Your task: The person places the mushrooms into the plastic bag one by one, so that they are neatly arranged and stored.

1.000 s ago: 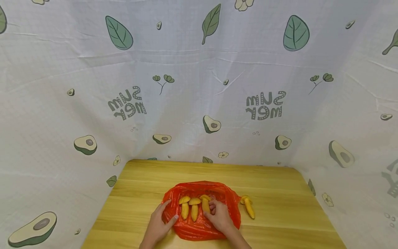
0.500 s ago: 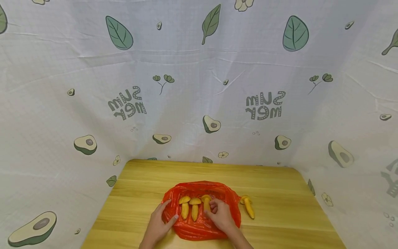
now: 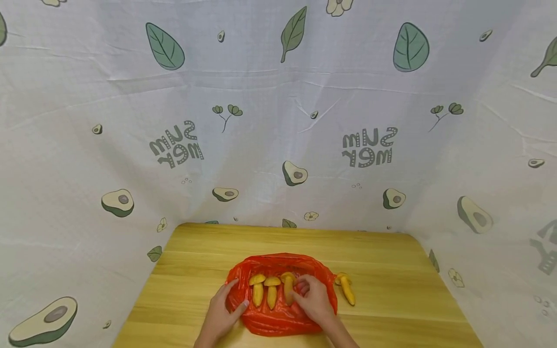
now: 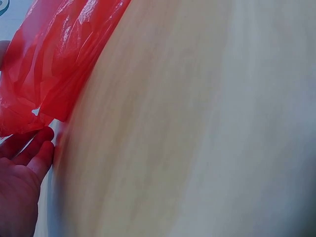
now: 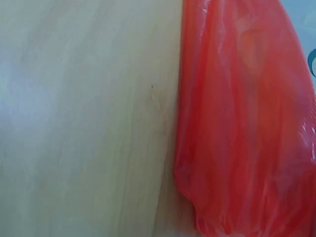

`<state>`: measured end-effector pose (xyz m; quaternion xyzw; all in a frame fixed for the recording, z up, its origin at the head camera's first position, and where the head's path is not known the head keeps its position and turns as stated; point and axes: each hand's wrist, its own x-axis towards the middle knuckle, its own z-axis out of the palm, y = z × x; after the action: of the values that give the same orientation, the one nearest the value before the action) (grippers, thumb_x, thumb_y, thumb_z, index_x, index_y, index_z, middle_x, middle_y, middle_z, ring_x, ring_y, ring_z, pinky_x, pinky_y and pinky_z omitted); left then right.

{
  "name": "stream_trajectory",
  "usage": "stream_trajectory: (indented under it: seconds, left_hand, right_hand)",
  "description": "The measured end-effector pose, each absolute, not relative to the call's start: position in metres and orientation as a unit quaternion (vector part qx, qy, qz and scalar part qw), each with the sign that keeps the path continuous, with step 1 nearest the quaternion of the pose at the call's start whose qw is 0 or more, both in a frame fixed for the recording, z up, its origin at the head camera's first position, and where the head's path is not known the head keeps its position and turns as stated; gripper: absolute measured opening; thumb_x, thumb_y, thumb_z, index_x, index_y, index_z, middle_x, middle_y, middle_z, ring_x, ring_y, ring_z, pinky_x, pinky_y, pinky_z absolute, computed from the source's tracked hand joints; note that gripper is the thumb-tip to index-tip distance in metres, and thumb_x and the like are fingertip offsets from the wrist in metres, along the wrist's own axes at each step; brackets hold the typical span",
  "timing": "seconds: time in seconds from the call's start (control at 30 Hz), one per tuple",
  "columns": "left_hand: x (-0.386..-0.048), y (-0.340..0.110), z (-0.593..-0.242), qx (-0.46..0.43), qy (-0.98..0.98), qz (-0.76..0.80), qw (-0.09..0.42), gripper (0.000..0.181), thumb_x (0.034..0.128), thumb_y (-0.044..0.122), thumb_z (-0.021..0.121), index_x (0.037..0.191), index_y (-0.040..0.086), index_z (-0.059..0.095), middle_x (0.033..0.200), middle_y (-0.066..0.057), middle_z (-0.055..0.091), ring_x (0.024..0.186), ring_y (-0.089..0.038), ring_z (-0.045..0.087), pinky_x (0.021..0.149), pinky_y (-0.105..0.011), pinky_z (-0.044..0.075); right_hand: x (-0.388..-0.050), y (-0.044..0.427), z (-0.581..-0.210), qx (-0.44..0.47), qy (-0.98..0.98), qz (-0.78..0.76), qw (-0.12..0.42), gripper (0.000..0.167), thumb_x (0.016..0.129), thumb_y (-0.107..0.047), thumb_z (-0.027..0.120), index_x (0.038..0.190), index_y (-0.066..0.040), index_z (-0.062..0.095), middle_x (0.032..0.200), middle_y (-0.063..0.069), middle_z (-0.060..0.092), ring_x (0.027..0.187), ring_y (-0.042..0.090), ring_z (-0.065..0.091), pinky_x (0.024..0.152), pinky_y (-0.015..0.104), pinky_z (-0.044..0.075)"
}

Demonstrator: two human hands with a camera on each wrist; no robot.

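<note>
A red plastic bag [image 3: 278,328] lies spread on the wooden table, its mouth facing up. Three yellow mushrooms stand side by side in it: a left mushroom [image 3: 258,292], a middle mushroom [image 3: 272,293] and a right mushroom [image 3: 288,287]. My left hand [image 3: 221,311] rests at the bag's left edge, thumb and index finger spread against the plastic. In the left wrist view, its other fingers [image 4: 42,153] touch the bag's underside. Loosely bent, my right hand [image 3: 314,300] is beside the right mushroom, thumb close to its stem; contact is unclear.
Another yellow mushroom [image 3: 345,289] lies on the table [image 3: 391,290], just right of the bag. A white curtain [image 3: 261,145] printed with leaves and avocados hangs behind and at both sides. The right wrist view shows only the bag's side, the table and some curtain.
My right hand has drawn slightly to the right, its fingers coming away from the right mushroom, which stands a little more upright. The left hand stays in place.
</note>
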<state>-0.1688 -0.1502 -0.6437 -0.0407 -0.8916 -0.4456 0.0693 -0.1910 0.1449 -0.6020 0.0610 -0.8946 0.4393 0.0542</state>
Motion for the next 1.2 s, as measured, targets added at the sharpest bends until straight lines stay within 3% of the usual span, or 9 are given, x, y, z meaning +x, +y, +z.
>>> stream_trajectory:
  seconds: [0.53,1.2]
  left_hand:
    - [-0.169,-0.151,-0.646,-0.042,-0.894,-0.441,0.071,0.070,0.0880,0.051,0.077,0.145,0.016,0.057,0.141,-0.013,0.062,0.131,-0.037,0.059,0.107,-0.057,0.051]
    - [-0.169,-0.150,-0.645,-0.038,-0.893,-0.445,0.063,0.073,0.0882,0.052,0.077,0.147,0.015,0.055,0.143,-0.016,0.060,0.134,-0.040,0.056,0.108,-0.059,0.049]
  right_hand:
    - [-0.188,0.167,-0.582,0.033,-0.889,0.445,0.101,0.034,0.083,-0.015,0.087,0.110,-0.002,0.070,0.095,0.009,0.070,0.079,0.018,0.064,0.065,0.021,0.054]
    - [-0.190,0.210,-0.567,-0.008,-0.896,0.426,0.126,0.036,0.085,-0.018,0.086,0.114,-0.003,0.071,0.098,0.005,0.070,0.085,0.014,0.059,0.069,0.021,0.053]
